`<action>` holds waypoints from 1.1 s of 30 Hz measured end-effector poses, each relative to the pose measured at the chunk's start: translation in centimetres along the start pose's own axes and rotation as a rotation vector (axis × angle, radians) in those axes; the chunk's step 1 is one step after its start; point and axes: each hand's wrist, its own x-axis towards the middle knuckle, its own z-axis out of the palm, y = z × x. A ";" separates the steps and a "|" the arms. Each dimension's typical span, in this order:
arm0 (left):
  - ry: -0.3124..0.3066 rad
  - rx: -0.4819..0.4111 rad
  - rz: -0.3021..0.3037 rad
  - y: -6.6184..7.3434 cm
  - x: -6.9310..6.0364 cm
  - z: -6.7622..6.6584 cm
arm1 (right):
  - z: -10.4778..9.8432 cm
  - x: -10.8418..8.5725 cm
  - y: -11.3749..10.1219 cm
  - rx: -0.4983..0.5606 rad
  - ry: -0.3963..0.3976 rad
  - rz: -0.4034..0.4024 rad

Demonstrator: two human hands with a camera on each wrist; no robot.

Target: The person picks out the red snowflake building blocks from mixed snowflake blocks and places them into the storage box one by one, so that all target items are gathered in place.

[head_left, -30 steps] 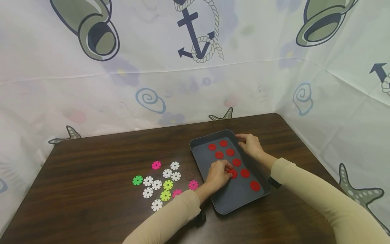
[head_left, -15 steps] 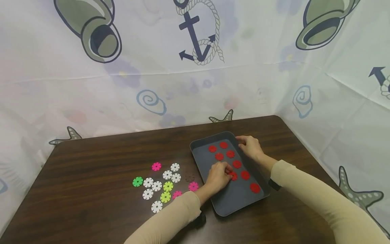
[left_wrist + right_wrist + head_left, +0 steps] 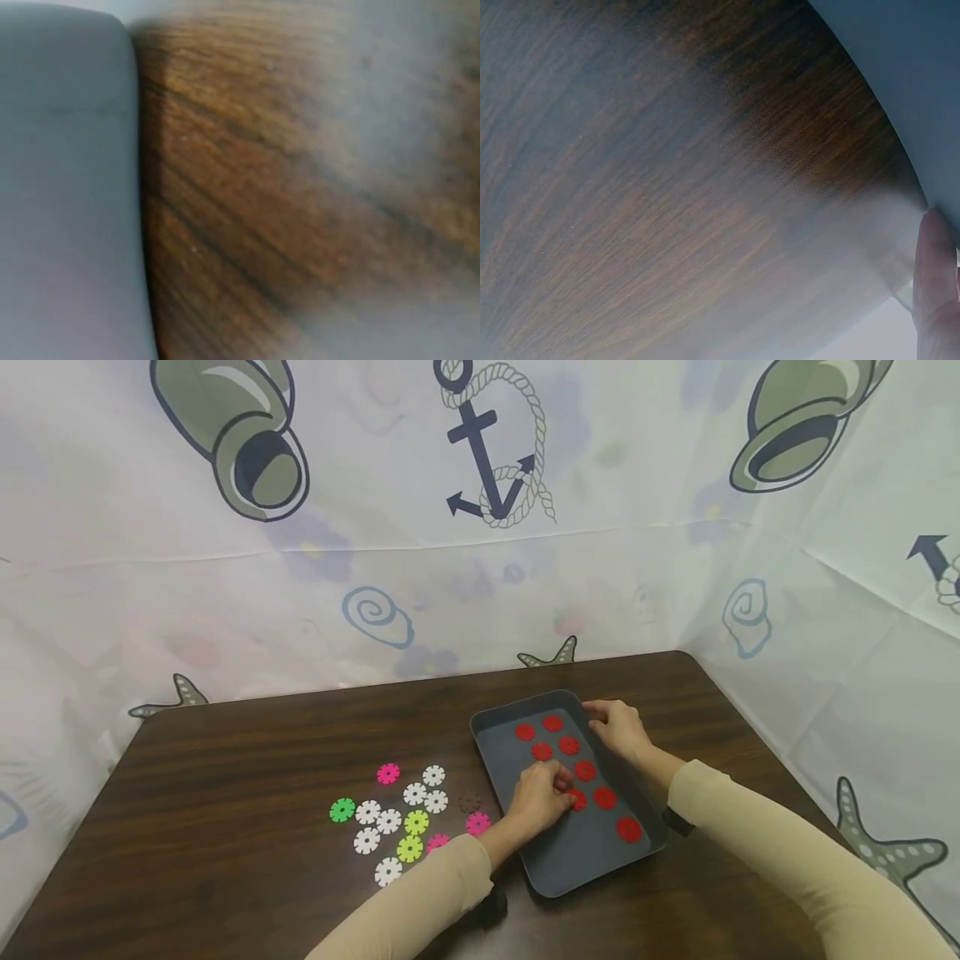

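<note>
In the head view, my left hand [image 3: 538, 795] is over the grey baking tray [image 3: 570, 864]. Its curled fingertips pinch the edge of a red notched disc [image 3: 578, 800], which it partly covers. My right hand [image 3: 621, 728] holds the tray's far right rim between finger and thumb. One fingertip [image 3: 934, 240] meets the tray's outer wall in the right wrist view. Several other red discs [image 3: 604, 797] lie flat on the tray floor. The left wrist view has only the tray's side [image 3: 67, 187] and tabletop, so the fingers of that hand are hidden there.
Left of the tray, several loose notched discs lie on the dark wooden table [image 3: 225, 827]: white discs [image 3: 388, 821], yellow discs [image 3: 416, 822], pink discs [image 3: 387, 774], a green disc [image 3: 342, 810] and a dark brown disc [image 3: 470, 804]. A patterned cloth [image 3: 300, 610] hangs behind.
The whole head view has shifted slightly downward. Both hands, the tray and the discs keep their places relative to one another.
</note>
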 end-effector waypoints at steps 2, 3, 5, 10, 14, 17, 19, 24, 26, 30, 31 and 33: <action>-0.007 -0.012 0.013 0.0 -0.1 -0.1 | 0.0 0.0 0.0 -0.006 0.002 -0.002; -0.012 -0.021 0.021 0.1 -0.2 -0.3 | 0.0 0.0 0.0 -0.007 -0.001 -0.004; -0.023 -0.042 0.040 0.2 -0.4 -0.5 | 0.0 0.0 -0.1 -0.006 -0.001 -0.008; -0.053 -0.116 0.088 0.8 -1.1 -1.6 | -0.1 0.1 -0.2 -0.008 0.005 -0.017; -0.077 -0.183 0.093 1.2 -1.8 -2.4 | -0.2 0.0 -0.3 -0.007 0.005 -0.021; -0.084 -0.204 0.092 1.3 -2.2 -3.0 | -0.2 0.0 -0.2 -0.007 0.002 -0.016; -0.077 -0.206 0.103 1.3 -2.5 -3.4 | -0.2 0.0 -0.1 -0.008 0.001 -0.017; -0.052 -0.205 0.129 1.2 -3.3 -4.5 | -0.2 0.1 -0.1 -0.007 0.003 -0.019; -0.047 -0.205 0.129 1.0 -3.7 -5.1 | -0.2 0.0 -0.1 -0.009 0.002 -0.017; -0.053 -0.223 0.109 0.7 -4.5 -6.1 | -0.1 0.0 -0.1 -0.007 -0.002 -0.007; -0.053 -0.228 0.103 0.5 -4.7 -6.3 | -0.1 0.0 -0.1 -0.007 -0.003 -0.006; -0.050 -0.242 0.098 0.3 -5.0 -6.7 | -0.1 0.0 -0.1 -0.007 -0.006 -0.007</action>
